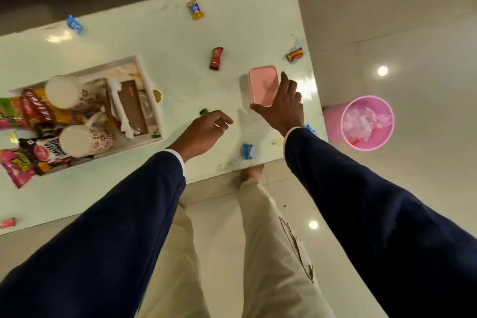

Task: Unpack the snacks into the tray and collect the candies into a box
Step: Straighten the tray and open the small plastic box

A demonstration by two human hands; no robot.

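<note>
**Candy roundup: box is in hand, sweets still everywhere**

Only the head view here, so one angle to go on.

The right hand (280,104) has its grip spread wide and laid over the near corner of the pink box (263,84), fingers along its edge, looks like steadying or pulling it in. Box lid seems to be on. The left hand (206,128) hovers just left of that grip with fingers loosely curled; can't tell if it's pinching anything. A small green candy (204,111) sits right beside its knuckles.

The tray (148,90) is well off to the left of both hands, already stuffed with snack packets and two cups, so I'd say unpacking is basically done and this is the collecting step, barely started. Candies lie scattered on the table (167,41): a blue candy (247,151) near the right wrist, a red candy (216,58) beyond the box.

Next move probably needs the box opened, then nearest sweets picked up first.
</note>
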